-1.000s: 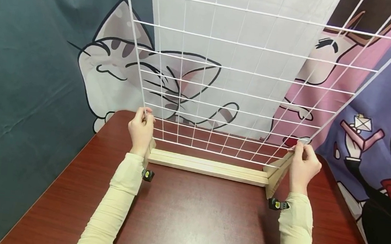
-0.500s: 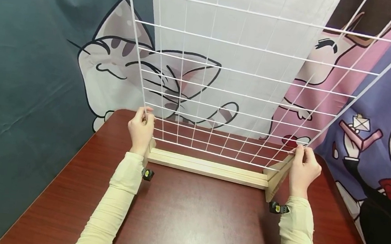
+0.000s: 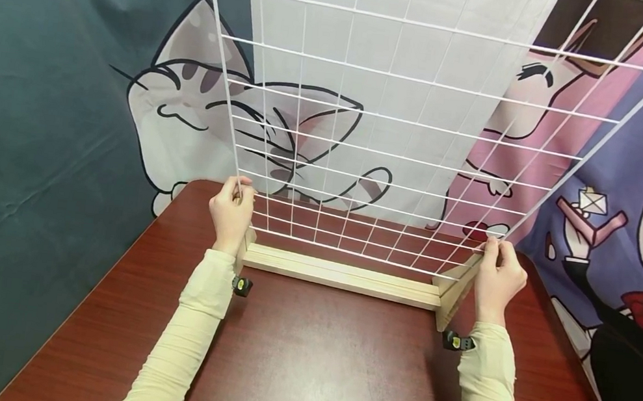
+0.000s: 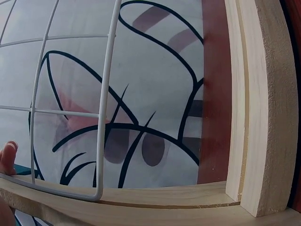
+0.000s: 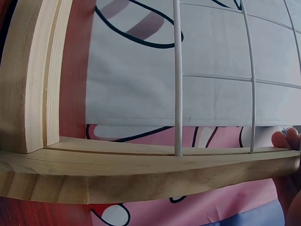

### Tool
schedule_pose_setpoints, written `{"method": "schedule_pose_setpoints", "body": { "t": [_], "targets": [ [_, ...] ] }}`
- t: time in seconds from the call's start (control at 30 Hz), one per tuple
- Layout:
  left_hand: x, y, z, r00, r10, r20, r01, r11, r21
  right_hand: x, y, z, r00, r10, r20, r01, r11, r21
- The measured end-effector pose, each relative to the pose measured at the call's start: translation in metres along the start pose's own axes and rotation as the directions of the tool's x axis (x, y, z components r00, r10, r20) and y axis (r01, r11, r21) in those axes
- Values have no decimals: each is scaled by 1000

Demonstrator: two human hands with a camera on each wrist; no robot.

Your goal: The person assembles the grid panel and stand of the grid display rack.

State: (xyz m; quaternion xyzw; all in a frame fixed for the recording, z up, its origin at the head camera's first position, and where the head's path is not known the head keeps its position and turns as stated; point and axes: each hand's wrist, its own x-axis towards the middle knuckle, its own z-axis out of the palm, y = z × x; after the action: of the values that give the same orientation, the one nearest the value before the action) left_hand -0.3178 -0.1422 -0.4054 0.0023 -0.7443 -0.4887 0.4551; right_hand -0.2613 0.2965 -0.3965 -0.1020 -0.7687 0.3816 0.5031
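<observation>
A white wire grid panel (image 3: pixel 337 135) stands upright between both hands, its lower edge a little above the grooved bottom bar (image 3: pixel 343 276) of a pale wooden frame. My left hand (image 3: pixel 232 212) pinches the panel's left side wire near the left wooden upright (image 4: pixel 155 205). My right hand (image 3: pixel 498 278) pinches the opposite side at the right upright (image 3: pixel 455 293), fingers round the wood's end as well. In the left wrist view the panel's rounded corner lies along the upright's groove. In the right wrist view the panel's lowest wire meets the grooved upright, a short gap from the bottom bar.
The wooden frame stands on a dark reddish table (image 3: pixel 317 357). Behind it hang a printed cartoon curtain (image 3: pixel 188 128) and a plain teal one (image 3: pixel 29 130). The panel's top runs out of the head view.
The panel's lower right corner has dropped slightly since a second ago, and my right hand has shifted down a little with it. My left hand has stayed almost still.
</observation>
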Motion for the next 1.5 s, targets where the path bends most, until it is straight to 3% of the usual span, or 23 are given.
{"method": "schedule_pose_setpoints", "body": {
  "t": [0.93,1.5],
  "targets": [
    [-3,0,2,999,-35,-19,35,999,-10,0,1,0,1000,-22,-13,22,1000,0],
    [-3,-1,2,1000,10,-16,-10,1000,-27,1,2,-1,1000,-13,2,13,1000,5]
  ]
}}
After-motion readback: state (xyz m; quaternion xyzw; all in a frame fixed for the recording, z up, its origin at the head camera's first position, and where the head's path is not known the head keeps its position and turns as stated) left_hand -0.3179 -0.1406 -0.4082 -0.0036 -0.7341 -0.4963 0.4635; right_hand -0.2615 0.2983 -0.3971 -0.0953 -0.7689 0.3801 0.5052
